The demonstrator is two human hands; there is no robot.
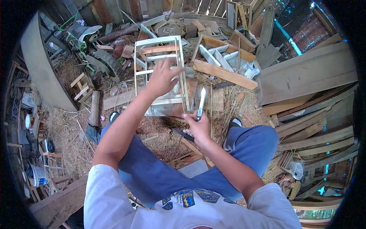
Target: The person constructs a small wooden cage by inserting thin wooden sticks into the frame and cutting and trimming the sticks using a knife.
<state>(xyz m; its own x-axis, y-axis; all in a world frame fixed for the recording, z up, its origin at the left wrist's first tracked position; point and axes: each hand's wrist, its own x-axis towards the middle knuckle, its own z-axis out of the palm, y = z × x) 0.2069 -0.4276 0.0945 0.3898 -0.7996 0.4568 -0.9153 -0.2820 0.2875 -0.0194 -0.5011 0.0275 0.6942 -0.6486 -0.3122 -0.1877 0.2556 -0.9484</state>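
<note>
My left hand (164, 78) is raised over a pale wooden frame (138, 82) with several crossbars. Its fingers are apart and slightly blurred, and I cannot tell whether they touch the wood. My right hand (199, 128) is closed round the dark handle of a knife (201, 102), its bright blade pointing up and away from me. The right thumb lies near the lower right corner of the frame, close to a thin strip of wood or straw. The frame stands between my feet, just ahead of my knees.
Wood scraps and a box of offcuts (225, 74) lie beyond the frame. Large boards (309, 72) lean at the right. A curved panel (47, 65) and a small wooden stool-like piece (82, 87) are at the left. Straw covers the ground. A white bucket (38, 175) stands lower left.
</note>
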